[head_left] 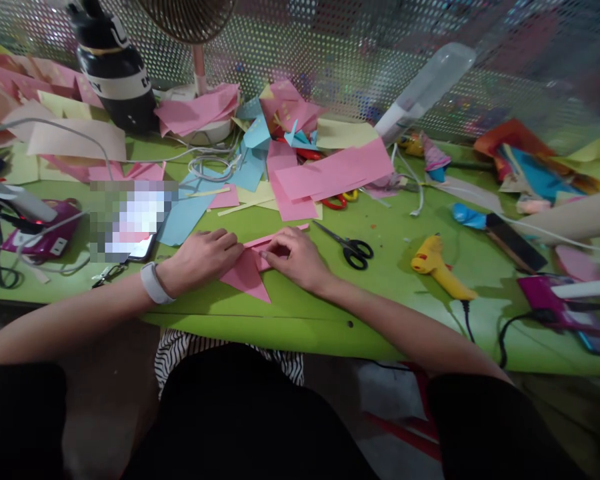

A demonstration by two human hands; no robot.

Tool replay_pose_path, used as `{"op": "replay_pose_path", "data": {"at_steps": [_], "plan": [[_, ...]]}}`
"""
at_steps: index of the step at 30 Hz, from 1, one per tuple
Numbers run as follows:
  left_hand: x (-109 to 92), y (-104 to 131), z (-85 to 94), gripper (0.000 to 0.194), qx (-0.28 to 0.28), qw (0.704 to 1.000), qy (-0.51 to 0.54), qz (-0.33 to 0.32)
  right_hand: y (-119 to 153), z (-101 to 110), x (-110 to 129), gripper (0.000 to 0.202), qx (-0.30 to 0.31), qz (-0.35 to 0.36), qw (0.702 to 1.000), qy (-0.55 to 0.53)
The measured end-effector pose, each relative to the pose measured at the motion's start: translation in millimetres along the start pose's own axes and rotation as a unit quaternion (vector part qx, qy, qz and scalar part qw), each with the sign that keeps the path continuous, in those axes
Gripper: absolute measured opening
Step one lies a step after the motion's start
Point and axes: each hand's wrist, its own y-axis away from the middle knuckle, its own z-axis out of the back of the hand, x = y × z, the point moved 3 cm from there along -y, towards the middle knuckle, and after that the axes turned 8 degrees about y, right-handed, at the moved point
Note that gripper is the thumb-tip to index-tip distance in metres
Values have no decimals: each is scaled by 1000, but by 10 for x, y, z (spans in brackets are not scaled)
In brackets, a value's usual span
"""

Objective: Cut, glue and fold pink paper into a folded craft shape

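A folded pink paper (249, 280) lies near the front of the green table, one pointed corner toward me. My left hand (207, 259) rests on its left side, fingers closed over the paper's edge. From the right, my right hand (297, 257) pinches the paper with thumb and index finger. Behind the fingers a narrow pink strip (300, 228) sticks out to the right. Black-handled scissors (350, 248) lie just right of my right hand, blades pointing up and left.
A phone (140, 223) lies left of my hands, beside a purple power strip (45, 230). On the right are a yellow glue gun (440, 267) and a box cutter (515, 241). Pink paper sheets (330, 170), a black bottle (117, 80) and a fan (199, 67) line the back.
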Motion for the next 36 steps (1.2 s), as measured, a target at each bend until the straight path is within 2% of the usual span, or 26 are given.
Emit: {"op": "replay_pose_path", "data": {"at_steps": [3,6,10,13,18,23,26,29,31,36], "plan": [[-105,36,57,19,23,1000,1,-8,-2,-7,6,17,0,-1,1000,-6],[-235,104,54,27,44,998,37,-9,-7,-26,-10,18,-5,-9,1000,-15],[-342,204,-27,49,32,997,75,1,-27,-48,-13,18,-17,3,1000,-5],[-362,233,-64,56,18,997,74,9,-36,-36,3,16,-23,32,999,22],[-366,221,-54,58,13,997,81,5,110,102,8,25,-73,147,984,70],[-354,215,-50,52,11,995,99,10,502,287,-50,52,-126,308,933,134],[-345,213,-51,51,19,994,109,18,628,302,-117,60,-77,344,923,151],[-330,205,-57,50,30,993,113,10,598,234,-162,58,-13,333,932,146],[-303,193,-61,48,36,994,108,-3,530,174,-160,50,7,320,937,141],[-185,143,-31,26,42,992,87,-84,361,80,-102,28,43,273,954,114]]}}
